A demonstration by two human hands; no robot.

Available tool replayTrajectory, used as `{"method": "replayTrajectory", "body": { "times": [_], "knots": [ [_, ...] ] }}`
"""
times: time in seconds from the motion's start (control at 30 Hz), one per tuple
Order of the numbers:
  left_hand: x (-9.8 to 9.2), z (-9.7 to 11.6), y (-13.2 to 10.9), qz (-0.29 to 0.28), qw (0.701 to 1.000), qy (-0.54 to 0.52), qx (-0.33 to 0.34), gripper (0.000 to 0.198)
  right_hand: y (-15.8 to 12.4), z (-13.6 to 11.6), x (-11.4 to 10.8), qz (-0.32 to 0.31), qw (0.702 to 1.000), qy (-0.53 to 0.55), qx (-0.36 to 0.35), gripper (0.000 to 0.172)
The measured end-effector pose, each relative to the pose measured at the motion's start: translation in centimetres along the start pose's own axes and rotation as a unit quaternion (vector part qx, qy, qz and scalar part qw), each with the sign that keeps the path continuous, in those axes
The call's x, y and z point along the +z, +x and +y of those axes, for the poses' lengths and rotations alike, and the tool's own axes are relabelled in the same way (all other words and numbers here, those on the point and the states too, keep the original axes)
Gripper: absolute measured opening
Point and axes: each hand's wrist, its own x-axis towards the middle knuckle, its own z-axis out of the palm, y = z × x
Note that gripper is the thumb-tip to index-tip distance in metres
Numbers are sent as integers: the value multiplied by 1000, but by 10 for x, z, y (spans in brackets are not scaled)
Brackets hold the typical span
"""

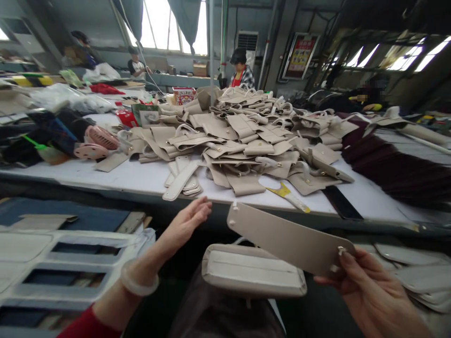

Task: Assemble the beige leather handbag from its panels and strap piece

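Note:
My right hand (366,277) grips one end of a long beige leather panel (289,239) with rounded corners, thumb on top. Small pale fittings stick out near both ends of the panel. My left hand (188,218) is open and holds nothing, its fingers stretched toward the table edge. Between my hands, on my lap, rests a boxy beige bag piece (253,272) with a pale base panel facing me. A small stack of pale leather straps (183,178) lies on the table just beyond my left fingertips.
A big heap of beige bag pieces (246,136) covers the white table (141,188). A yellow-handled tool (283,191), a dark phone-like slab (341,202) and a pink fan (98,141) lie around it. White frames (52,253) are at left, stacked pale pieces (416,267) at right. Several people work beyond.

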Motion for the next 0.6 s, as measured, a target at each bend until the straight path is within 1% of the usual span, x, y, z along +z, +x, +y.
{"method": "replayTrajectory", "body": {
  "times": [0.03, 0.07, 0.1, 0.17, 0.23, 0.3, 0.37, 0.47, 0.53, 0.6],
  "knots": [
    [10, 1, -14, -50, 997, -45, -39, 65, -2, 4, -2, -4, 1000, 6, 21, 36],
    [19, 1, -29, -84, 991, -76, -75, 62, -4, 9, -4, -8, 999, 8, 44, 35],
    [25, -1, -43, -99, 985, -94, -105, 57, -6, 15, -6, -11, 998, 6, 66, 35],
    [34, -9, -69, -77, 981, -101, -148, 48, -10, 30, -12, -16, 993, -12, 114, 36],
    [40, -21, -92, -39, 977, -107, -180, 49, -14, 46, -20, -10, 987, -41, 156, 40],
    [46, -32, -109, -15, 973, -101, -206, 51, -17, 62, -27, 6, 982, -79, 172, 46],
    [52, -40, -119, 12, 973, -68, -220, 51, -18, 75, -33, 24, 979, -119, 162, 49],
    [58, -43, -118, 54, 973, -4, -223, 53, -14, 84, -37, 41, 976, -164, 135, 50],
    [57, -42, -111, 53, 973, 17, -224, 55, -8, 83, -35, 51, 974, -185, 122, 50],
    [55, -41, -103, 37, 974, 29, -221, 54, -1, 81, -33, 60, 971, -201, 118, 52]
  ]
}}
